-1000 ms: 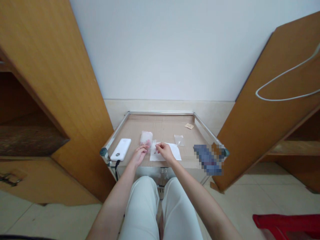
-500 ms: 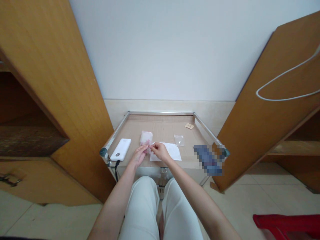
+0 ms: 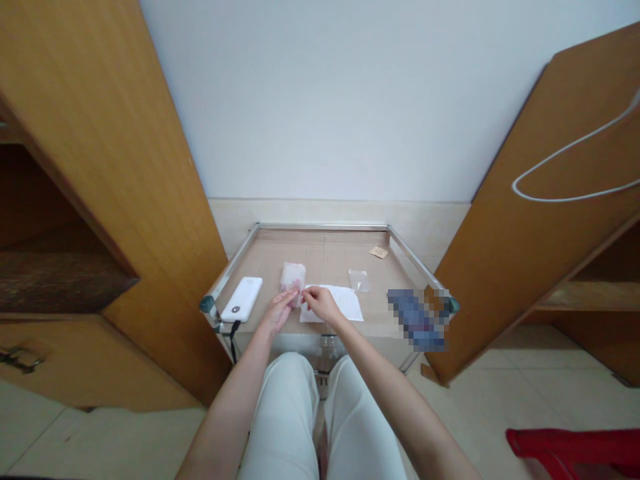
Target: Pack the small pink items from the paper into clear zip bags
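A clear plastic packet with pinkish-red marks is between my hands, above the low table. My left hand grips its lower left part, fingers closed on it. At its right edge my right hand pinches with thumb and fingertips; the exact bit between them is too small to make out. Beneath and beside my right hand lies a white sheet of paper. To the right of the sheet is a small clear plastic bag.
A white power bank with a black strap lies at the table's left. A small tan card lies at the back right, and a blurred-out blue item at the right edge. A metal rail borders the table; wooden cabinets flank it.
My right hand has shifted very slightly along the packet's right edge, and the packet has tilted a little. Everything else stays where it was.
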A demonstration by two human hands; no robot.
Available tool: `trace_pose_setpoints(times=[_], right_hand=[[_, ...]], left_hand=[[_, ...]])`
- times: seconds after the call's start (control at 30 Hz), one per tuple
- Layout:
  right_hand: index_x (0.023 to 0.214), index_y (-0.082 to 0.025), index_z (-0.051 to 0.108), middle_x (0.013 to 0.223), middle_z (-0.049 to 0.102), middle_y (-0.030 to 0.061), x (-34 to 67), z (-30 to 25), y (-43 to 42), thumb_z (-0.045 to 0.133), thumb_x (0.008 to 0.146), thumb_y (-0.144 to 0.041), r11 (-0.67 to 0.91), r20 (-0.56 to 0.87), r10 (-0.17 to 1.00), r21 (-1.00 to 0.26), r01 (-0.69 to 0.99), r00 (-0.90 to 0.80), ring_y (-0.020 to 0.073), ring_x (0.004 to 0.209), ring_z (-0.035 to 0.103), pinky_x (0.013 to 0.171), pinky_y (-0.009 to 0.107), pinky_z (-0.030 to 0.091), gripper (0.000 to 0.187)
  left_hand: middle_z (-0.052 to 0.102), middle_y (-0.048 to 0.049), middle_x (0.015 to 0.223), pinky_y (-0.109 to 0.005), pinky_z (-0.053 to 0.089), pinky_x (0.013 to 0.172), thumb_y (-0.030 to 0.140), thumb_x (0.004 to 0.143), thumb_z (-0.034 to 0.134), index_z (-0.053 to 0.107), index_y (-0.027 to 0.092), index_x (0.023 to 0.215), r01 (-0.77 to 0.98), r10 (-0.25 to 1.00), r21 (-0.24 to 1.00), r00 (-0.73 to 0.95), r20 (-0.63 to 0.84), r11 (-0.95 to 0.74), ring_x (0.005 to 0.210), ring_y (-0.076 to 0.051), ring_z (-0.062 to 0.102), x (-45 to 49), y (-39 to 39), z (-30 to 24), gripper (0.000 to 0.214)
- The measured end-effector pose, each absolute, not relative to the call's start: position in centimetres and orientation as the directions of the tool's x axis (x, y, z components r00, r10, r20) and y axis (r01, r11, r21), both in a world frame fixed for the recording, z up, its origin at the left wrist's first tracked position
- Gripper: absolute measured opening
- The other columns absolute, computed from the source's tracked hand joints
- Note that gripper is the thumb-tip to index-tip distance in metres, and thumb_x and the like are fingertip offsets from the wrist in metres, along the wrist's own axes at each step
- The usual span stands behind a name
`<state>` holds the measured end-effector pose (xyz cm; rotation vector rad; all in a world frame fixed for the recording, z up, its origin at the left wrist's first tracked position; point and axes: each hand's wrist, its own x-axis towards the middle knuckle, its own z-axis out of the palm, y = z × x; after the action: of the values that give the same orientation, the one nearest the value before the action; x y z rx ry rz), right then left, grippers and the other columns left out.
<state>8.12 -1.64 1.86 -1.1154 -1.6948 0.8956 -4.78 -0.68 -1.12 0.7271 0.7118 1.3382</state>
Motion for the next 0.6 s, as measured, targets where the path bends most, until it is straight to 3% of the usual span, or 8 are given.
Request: trace_pose_setpoints(times=[0.6], right_hand=[[0.062,-0.016,0.054,0.052,0.051,-0.0029,8.38,1.55,-1.68,0.040,0.076,-0.024,0.330,0.274,0.931,-0.913,0.238,-0.240,0.0068,0.042,0.044,0.045,0.018,0.035,0.022]], left_hand=[[0.062,-0.0015,0.066,-0.019,0.039,0.060,0.013,0.057,0.066,0.063,0.012,0.069,-0.505,0.980,0.856,0.200,-0.006,0.109,0.060,-0.008,0.053,-4.62,-0.95,-0.84,0.012]])
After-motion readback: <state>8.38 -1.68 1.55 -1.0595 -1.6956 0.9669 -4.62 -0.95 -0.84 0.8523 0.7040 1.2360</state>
